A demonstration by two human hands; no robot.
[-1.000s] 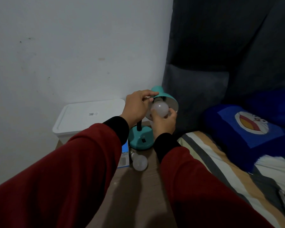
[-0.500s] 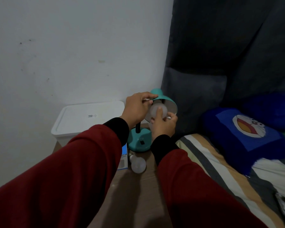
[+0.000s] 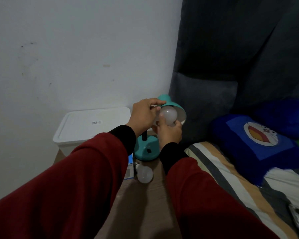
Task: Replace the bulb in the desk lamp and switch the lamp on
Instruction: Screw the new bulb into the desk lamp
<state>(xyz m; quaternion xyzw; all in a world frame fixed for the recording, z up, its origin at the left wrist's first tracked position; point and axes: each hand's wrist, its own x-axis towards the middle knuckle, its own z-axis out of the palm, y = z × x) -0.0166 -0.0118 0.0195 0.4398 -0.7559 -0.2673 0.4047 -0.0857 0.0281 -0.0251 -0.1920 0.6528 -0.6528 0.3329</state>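
Note:
A teal desk lamp stands on a wooden bedside table, with its round base (image 3: 146, 150) below and its shade (image 3: 169, 103) tilted toward me. My left hand (image 3: 143, 114) grips the rim of the shade from the left. My right hand (image 3: 169, 133) holds a white bulb (image 3: 169, 115) from below at the mouth of the shade. The bulb's base is hidden inside the shade. A second white bulb (image 3: 144, 174) lies on the table in front of the lamp base. The lamp is unlit.
A white lidded plastic box (image 3: 93, 125) stands left of the lamp against the wall. A small blue and white carton (image 3: 130, 169) lies beside the loose bulb. A bed with a striped sheet (image 3: 231, 173) and a blue cartoon pillow (image 3: 259, 137) borders the table (image 3: 145, 204) on the right.
My right hand has shifted its grip around the bulb at the shade's mouth. My left hand has stayed on the shade. The camera view has shifted slightly.

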